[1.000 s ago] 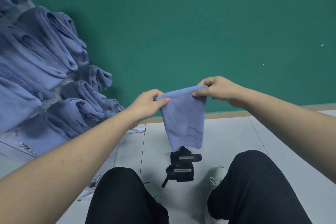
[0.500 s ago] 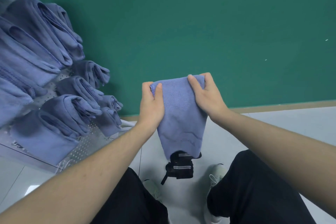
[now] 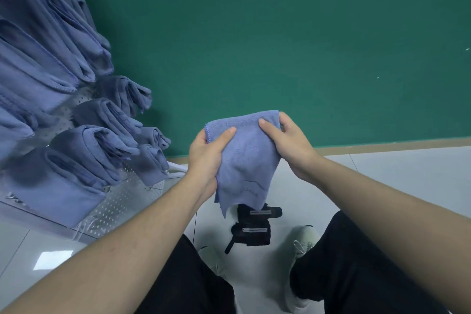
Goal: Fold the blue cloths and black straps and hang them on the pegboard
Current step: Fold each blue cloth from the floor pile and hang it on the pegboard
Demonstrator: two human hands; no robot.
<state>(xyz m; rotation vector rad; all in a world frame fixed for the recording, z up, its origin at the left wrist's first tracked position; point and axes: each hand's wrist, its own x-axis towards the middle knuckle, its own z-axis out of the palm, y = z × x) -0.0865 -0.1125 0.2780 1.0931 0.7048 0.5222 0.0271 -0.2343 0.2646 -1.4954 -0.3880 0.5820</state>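
Blue cloth (image 3: 244,160) held above pale tiled floor (image 3: 395,176), green wall (image 3: 280,33) behind.

— Any writing to read here?
— Only on the blue cloth (image 3: 246,158). Near its lower edge, under a thin curved line, there are faint tone-on-tone letters.
— What do they say?
— "OGA" shows fairly plainly; the letter ahead of it is lost in a fold, so the whole word cannot be told.
— Anything on the black straps (image 3: 253,228)?
— Just grey bands; no letters can be made out.
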